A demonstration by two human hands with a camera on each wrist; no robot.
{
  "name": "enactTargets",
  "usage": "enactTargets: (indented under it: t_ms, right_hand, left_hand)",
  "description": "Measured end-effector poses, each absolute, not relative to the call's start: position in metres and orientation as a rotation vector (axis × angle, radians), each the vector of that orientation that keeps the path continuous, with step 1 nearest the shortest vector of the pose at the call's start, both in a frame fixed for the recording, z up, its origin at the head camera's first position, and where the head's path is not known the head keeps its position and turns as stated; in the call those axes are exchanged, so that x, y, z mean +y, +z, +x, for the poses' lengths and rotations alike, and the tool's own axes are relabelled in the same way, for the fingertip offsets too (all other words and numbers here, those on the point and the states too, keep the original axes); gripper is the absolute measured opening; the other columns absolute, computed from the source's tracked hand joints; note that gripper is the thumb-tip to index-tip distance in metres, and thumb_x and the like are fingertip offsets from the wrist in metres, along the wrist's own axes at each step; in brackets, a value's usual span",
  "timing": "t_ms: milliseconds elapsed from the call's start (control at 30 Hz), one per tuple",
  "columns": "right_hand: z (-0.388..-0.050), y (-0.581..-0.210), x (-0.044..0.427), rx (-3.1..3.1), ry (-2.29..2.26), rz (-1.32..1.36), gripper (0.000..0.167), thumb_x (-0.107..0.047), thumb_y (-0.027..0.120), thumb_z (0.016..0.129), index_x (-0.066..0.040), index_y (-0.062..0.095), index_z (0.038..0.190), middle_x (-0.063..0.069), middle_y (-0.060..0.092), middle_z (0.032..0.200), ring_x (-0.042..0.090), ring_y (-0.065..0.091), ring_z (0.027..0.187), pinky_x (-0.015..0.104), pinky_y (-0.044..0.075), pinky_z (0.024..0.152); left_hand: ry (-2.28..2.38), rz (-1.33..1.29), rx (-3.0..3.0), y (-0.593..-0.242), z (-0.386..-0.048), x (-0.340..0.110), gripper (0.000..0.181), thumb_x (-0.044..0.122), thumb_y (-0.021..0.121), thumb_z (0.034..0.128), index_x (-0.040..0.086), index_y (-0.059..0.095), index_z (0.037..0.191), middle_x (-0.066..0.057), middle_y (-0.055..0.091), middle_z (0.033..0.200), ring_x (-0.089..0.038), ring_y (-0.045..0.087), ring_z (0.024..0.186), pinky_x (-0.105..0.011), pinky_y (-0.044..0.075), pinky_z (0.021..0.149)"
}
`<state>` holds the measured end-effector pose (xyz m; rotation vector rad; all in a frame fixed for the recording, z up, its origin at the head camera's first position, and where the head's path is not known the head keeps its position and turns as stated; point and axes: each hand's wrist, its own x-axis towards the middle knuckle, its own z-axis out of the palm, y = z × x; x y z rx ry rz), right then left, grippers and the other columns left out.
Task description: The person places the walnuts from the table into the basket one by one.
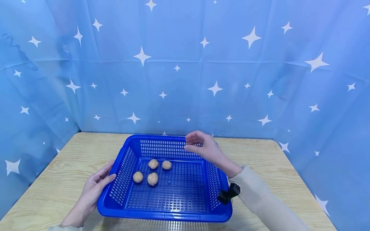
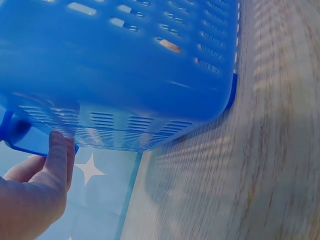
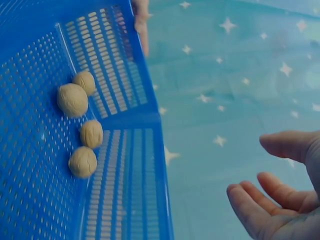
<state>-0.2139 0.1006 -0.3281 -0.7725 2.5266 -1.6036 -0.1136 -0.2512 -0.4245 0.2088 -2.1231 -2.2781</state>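
A blue plastic basket [image 1: 164,216] with slotted walls stands on the table, tilted a little in the head view. Several walnuts [image 1: 152,179] lie on its floor toward the left; the right wrist view shows these walnuts [image 3: 72,100] close to the wall. My left hand [image 1: 93,186] holds the basket's left rim, thumb on top and fingers beneath; part of that grip is hidden. Over the basket's far right part hovers my right hand [image 1: 205,147], fingers loosely bent and thumb apart. Nothing sits between the fingers of that right hand [image 3: 280,195].
The wood-grain table [image 1: 55,179] extends around the basket on both sides. A blue curtain [image 1: 179,80] with white stars hangs behind and along the sides. A black device [image 1: 229,193] is strapped to the right wrist, beside the basket's right rim.
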Motion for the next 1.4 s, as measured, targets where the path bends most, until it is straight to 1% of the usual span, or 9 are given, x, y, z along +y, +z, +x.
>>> enactTargets:
  t_ms: [133, 333, 467, 600, 733, 933, 1167, 1267, 1400]
  right_hand:
    - [-0.214, -0.332, 0.12, 2.561, -1.632, -0.716, 0.03, -0.013, 0.068, 0.086, -0.001, 0.06, 0.112, 0.014, 0.063, 0.106, 0.025, 0.06, 0.099, 0.038, 0.05, 0.084]
    - [-0.21, -0.341, 0.15, 2.614, -1.66, -0.584, 0.033, -0.017, 0.065, 0.089, 0.0, 0.057, 0.116, 0.018, 0.06, 0.113, 0.027, 0.058, 0.105, 0.042, 0.047, 0.09]
    - [-0.204, -0.346, 0.166, 2.617, -1.711, -0.538, 0.035, -0.015, 0.064, 0.09, 0.004, 0.056, 0.118, 0.022, 0.059, 0.115, 0.027, 0.057, 0.105, 0.032, 0.048, 0.088]
    - [-0.196, -0.349, 0.182, 2.652, -1.718, -0.483, 0.035, -0.017, 0.064, 0.09, 0.003, 0.056, 0.117, 0.019, 0.06, 0.113, 0.017, 0.058, 0.102, 0.021, 0.047, 0.084]
    - [-0.187, -0.357, 0.195, 2.674, -1.733, -0.464, 0.032, -0.015, 0.062, 0.091, 0.004, 0.056, 0.115, 0.019, 0.059, 0.111, 0.006, 0.057, 0.097, 0.019, 0.047, 0.083]
    - [-0.175, -0.375, 0.208, 2.72, -1.765, -0.433, 0.029, -0.009, 0.061, 0.091, 0.007, 0.055, 0.115, 0.021, 0.059, 0.109, 0.004, 0.057, 0.094, 0.014, 0.047, 0.081]
    - [-0.174, -0.403, 0.217, 2.702, -1.761, -0.298, 0.028, -0.003, 0.064, 0.087, 0.008, 0.056, 0.112, 0.022, 0.06, 0.107, 0.011, 0.06, 0.09, 0.018, 0.05, 0.076]
    - [-0.173, -0.417, 0.22, 2.674, -1.762, -0.277, 0.028, 0.002, 0.066, 0.083, 0.01, 0.057, 0.109, 0.025, 0.06, 0.104, 0.01, 0.061, 0.087, 0.02, 0.052, 0.074]
    - [-0.172, -0.434, 0.223, 2.668, -1.719, -0.262, 0.029, 0.001, 0.068, 0.082, 0.01, 0.06, 0.108, 0.021, 0.062, 0.103, 0.009, 0.06, 0.086, 0.022, 0.052, 0.072]
  left_hand:
    - [-2.279, 0.228, -2.128, -0.425, -0.114, -0.251, 0.057, 0.012, 0.056, 0.0946, 0.002, 0.028, 0.143, 0.03, 0.057, 0.108, 0.006, 0.057, 0.098, -0.02, 0.052, 0.076]
    - [-2.278, 0.215, -2.123, -0.425, -0.114, -0.251, 0.057, 0.013, 0.057, 0.0943, 0.002, 0.029, 0.143, 0.03, 0.056, 0.109, 0.006, 0.056, 0.099, -0.02, 0.051, 0.077]
    - [-2.272, 0.208, -2.126, -0.425, -0.113, -0.25, 0.058, 0.014, 0.058, 0.0939, 0.003, 0.031, 0.144, 0.029, 0.057, 0.109, 0.005, 0.057, 0.098, -0.021, 0.052, 0.076]
    - [-2.263, 0.202, -2.128, -0.425, -0.113, -0.25, 0.057, 0.015, 0.058, 0.0937, 0.004, 0.033, 0.144, 0.028, 0.057, 0.109, 0.004, 0.058, 0.098, -0.022, 0.052, 0.076]
    - [-2.272, 0.202, -2.124, -0.425, -0.112, -0.25, 0.056, 0.015, 0.058, 0.0939, 0.006, 0.034, 0.144, 0.028, 0.058, 0.109, 0.003, 0.058, 0.098, -0.022, 0.052, 0.076]
    - [-2.282, 0.201, -2.109, -0.426, -0.112, -0.251, 0.054, 0.013, 0.057, 0.0944, 0.008, 0.035, 0.144, 0.028, 0.057, 0.109, 0.003, 0.059, 0.098, -0.023, 0.053, 0.076]
    - [-2.269, 0.194, -2.121, -0.425, -0.112, -0.25, 0.056, 0.014, 0.057, 0.0941, 0.005, 0.033, 0.144, 0.028, 0.057, 0.11, 0.004, 0.058, 0.098, -0.022, 0.052, 0.076]
    - [-2.27, 0.173, -2.117, -0.425, -0.112, -0.25, 0.057, 0.013, 0.057, 0.094, 0.003, 0.031, 0.144, 0.028, 0.057, 0.11, 0.004, 0.058, 0.099, -0.022, 0.052, 0.077]
    - [-2.273, 0.167, -2.117, -0.425, -0.112, -0.25, 0.057, 0.013, 0.057, 0.0941, 0.002, 0.031, 0.144, 0.028, 0.057, 0.11, 0.004, 0.058, 0.099, -0.022, 0.052, 0.076]
